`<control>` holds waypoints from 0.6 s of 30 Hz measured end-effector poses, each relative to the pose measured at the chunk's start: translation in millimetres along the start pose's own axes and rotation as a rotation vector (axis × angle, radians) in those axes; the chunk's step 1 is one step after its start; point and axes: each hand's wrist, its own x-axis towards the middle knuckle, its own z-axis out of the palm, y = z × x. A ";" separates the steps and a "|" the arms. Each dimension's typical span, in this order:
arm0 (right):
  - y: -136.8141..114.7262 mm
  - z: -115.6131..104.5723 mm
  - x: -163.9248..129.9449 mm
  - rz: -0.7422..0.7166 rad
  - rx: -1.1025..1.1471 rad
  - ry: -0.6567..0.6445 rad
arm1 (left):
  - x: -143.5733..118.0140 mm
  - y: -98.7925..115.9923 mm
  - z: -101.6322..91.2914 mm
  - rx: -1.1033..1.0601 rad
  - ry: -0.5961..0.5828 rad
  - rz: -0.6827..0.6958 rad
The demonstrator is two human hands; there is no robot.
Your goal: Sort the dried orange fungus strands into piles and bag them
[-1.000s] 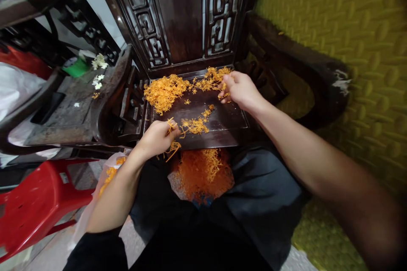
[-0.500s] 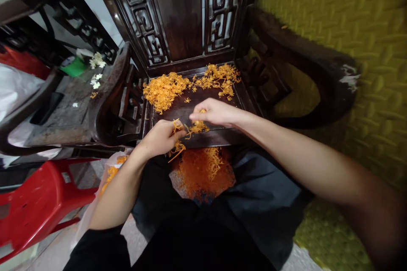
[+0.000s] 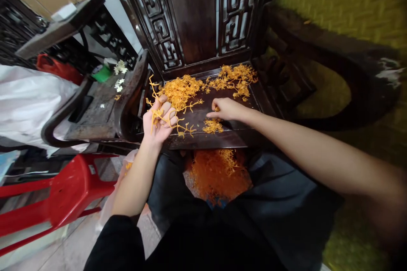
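Note:
My left hand [image 3: 159,120] is turned palm up, its fingers curled around thin orange branching stalks [image 3: 187,129] that stick out on both sides. My right hand [image 3: 227,109] is closed in a pinch over the dark wooden seat, with a bit of orange between thumb and finger. Just below it a small orange clump [image 3: 213,125] lies near the seat's front edge. Behind the left hand is a dense orange heap [image 3: 181,89]. A looser pile of orange stalks [image 3: 240,77] lies at the back right of the seat.
The carved chair back [image 3: 197,21] and curved armrest [image 3: 343,72] enclose the seat. Between my knees is a bag of orange-red material [image 3: 219,173]. A red plastic stool [image 3: 70,186] stands at left, below a wooden chair with white flowers [image 3: 120,67] and a green tape roll [image 3: 101,73].
My left hand has lifted, moved left and forward, and turned palm up with the orange stalks. My right hand stays over the seat; the orange clump now rests below it. The view has swung left.

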 end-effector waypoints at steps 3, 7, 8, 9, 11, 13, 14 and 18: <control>1.8 1.1 1.6 -0.064 0.034 -0.025 | -2.2 -1.9 -1.3 0.032 0.027 0.007; 2.2 -6.4 -0.7 -0.044 0.178 -0.046 | -7.9 -1.6 -2.6 0.047 0.005 -0.022; 2.3 -10.4 -1.8 -0.034 0.206 -0.043 | -9.3 -0.9 -2.3 0.050 -0.007 -0.028; 3.3 -15.6 -3.0 -0.019 0.231 -0.037 | -10.6 -0.6 -1.3 0.053 -0.027 -0.037; 9.8 -29.1 -5.5 0.032 0.263 0.023 | -13.0 -3.9 3.5 0.065 -0.101 -0.065; 23.0 -44.6 -7.8 0.128 0.266 0.190 | -16.8 -16.6 12.1 0.134 -0.219 -0.092; 31.7 -51.8 -8.8 0.193 0.249 0.297 | -20.1 -27.6 17.2 0.223 -0.301 -0.103; 68.7 -65.1 -12.2 0.405 0.124 0.478 | -49.7 -96.3 33.4 0.917 -0.787 -0.127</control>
